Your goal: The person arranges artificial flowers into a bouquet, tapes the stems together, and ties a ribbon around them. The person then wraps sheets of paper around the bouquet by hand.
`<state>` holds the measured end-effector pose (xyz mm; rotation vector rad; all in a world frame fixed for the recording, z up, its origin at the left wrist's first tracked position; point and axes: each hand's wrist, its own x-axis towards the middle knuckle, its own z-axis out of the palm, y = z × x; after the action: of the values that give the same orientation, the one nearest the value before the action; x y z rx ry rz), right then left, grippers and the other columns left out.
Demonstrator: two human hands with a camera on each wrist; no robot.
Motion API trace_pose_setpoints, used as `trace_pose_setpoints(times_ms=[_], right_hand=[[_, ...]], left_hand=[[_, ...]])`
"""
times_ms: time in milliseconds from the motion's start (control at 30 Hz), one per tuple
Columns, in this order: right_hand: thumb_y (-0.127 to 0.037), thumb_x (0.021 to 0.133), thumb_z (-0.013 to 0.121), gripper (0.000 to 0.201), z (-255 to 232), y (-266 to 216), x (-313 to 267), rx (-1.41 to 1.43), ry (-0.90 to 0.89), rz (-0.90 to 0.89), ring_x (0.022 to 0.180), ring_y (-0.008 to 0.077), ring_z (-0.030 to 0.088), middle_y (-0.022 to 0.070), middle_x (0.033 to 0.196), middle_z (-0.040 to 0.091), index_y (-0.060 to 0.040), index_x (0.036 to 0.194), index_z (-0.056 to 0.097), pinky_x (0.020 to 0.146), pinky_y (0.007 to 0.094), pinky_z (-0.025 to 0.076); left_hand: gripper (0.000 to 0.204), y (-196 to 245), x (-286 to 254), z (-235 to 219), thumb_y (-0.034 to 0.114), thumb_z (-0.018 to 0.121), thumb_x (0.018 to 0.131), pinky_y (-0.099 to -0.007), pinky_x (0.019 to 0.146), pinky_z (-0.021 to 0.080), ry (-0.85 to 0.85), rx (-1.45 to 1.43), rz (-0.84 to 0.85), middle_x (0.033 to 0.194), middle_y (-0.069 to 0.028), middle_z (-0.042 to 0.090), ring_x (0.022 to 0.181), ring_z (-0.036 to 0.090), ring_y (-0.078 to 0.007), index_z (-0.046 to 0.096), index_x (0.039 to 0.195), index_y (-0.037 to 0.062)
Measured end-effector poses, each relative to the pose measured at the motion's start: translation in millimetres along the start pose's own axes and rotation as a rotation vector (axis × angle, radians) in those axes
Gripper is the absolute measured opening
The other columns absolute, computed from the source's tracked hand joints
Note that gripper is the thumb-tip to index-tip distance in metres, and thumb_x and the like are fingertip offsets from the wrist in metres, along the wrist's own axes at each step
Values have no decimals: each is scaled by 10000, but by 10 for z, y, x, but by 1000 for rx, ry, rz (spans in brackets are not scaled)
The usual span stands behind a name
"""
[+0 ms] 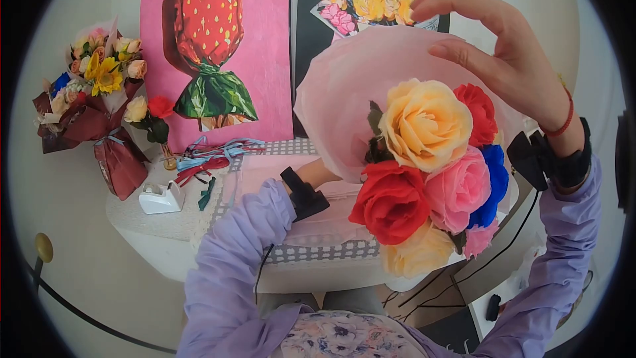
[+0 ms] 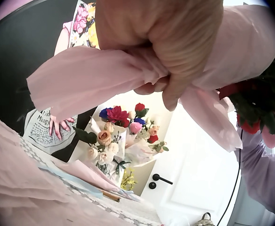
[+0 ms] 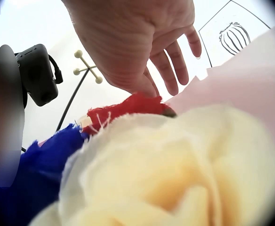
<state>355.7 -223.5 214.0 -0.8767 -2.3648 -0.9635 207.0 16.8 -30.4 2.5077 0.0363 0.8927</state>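
Observation:
A bouquet of fabric roses, with a peach rose (image 1: 427, 122), a red rose (image 1: 389, 200), a pink rose (image 1: 458, 185) and a blue rose (image 1: 491, 182), faces up in the head view. Pale pink wrapping paper (image 1: 344, 93) fans out behind the blooms. In the left wrist view my left hand (image 2: 175, 42) grips the gathered paper below the flowers; the head view hides those fingers behind the bouquet. My right hand (image 1: 493, 46) is raised by the paper's upper right edge, fingers spread and loosely bent, holding nothing. The right wrist view shows it above the red petals (image 3: 128, 108).
On the white table stand a wrapped bouquet (image 1: 99, 106), two loose roses (image 1: 149, 111) in a small vase, a tape dispenser (image 1: 161, 197) and a heap of ribbons (image 1: 212, 154). Pink paper sheets (image 1: 255, 176) lie on a patterned cloth. Two pictures (image 1: 265, 40) lean behind.

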Motion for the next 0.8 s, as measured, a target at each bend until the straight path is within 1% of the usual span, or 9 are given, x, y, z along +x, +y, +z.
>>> trace_pose_setpoints(times_ms=[67, 133, 167, 267, 367, 400, 433, 567, 800], right_hand=[[-149, 808, 604, 287, -9, -24, 120, -25, -14, -47, 940, 158, 544, 76, 1003, 586, -18, 1060, 565, 836, 290, 426], [-139, 800, 604, 144, -40, -20, 275, -69, -136, -161, 768, 188, 534, 92, 845, 569, -23, 879, 569, 678, 295, 407], [-128, 772, 610, 145, -85, -290, 321, -62, -174, -113, 833, 256, 545, 123, 877, 587, -23, 868, 578, 729, 356, 397], [-107, 752, 614, 142, 101, -116, 463, 149, -355, -75, 784, 252, 568, 123, 822, 604, -23, 864, 587, 680, 338, 413], [-86, 730, 614, 123, -77, -299, 538, -61, -412, -103, 706, 274, 581, 126, 744, 608, -17, 831, 594, 632, 331, 428], [-86, 730, 614, 123, -61, -311, 530, -62, -412, -101, 706, 274, 581, 126, 744, 608, -17, 831, 594, 632, 331, 428], [-78, 724, 613, 112, -32, -317, 523, -53, -356, -96, 680, 284, 585, 130, 724, 607, -12, 813, 594, 614, 332, 433], [-61, 731, 595, 74, -26, -404, 519, -26, -240, -163, 698, 285, 601, 137, 706, 608, 0, 772, 598, 613, 334, 444], [-67, 739, 570, 96, 16, -278, 604, 219, -380, -316, 712, 289, 597, 137, 717, 608, 11, 775, 611, 620, 338, 444]], left_hand=[[248, 13, 59, 28, 129, 639, 766, -282, 723, 452, -20, -1, 0, 900, -69, 580, 801, 544, -145, 569, 977, 18], [249, 20, 118, 29, 129, 641, 765, -282, 721, 452, -46, -4, 3, 896, -69, 581, 799, 544, -145, 568, 975, 17], [249, 24, 136, 41, 129, 642, 764, -282, 720, 452, -62, -7, 5, 895, -69, 581, 798, 544, -146, 568, 974, 17], [250, 80, 479, 220, 129, 644, 762, -282, 718, 453, -99, -15, 16, 889, -69, 581, 794, 545, -146, 567, 972, 15], [252, 61, 486, 215, 129, 646, 760, -282, 715, 454, -125, -20, 25, 884, -68, 582, 791, 545, -146, 567, 969, 14], [252, 23, 177, 81, 129, 647, 759, -282, 714, 454, -133, -22, 28, 882, -68, 582, 789, 545, -147, 566, 968, 14], [253, 70, 493, 257, 129, 648, 759, -282, 714, 455, -138, -23, 32, 880, -68, 582, 788, 546, -147, 566, 967, 13], [254, 51, 223, 52, 130, 651, 756, -282, 710, 456, -149, -26, 39, 873, -68, 583, 783, 546, -147, 565, 964, 11], [258, 99, 613, 303, 130, 656, 751, -282, 704, 457, -189, -33, 49, 861, -68, 583, 775, 548, -149, 563, 957, 8]])
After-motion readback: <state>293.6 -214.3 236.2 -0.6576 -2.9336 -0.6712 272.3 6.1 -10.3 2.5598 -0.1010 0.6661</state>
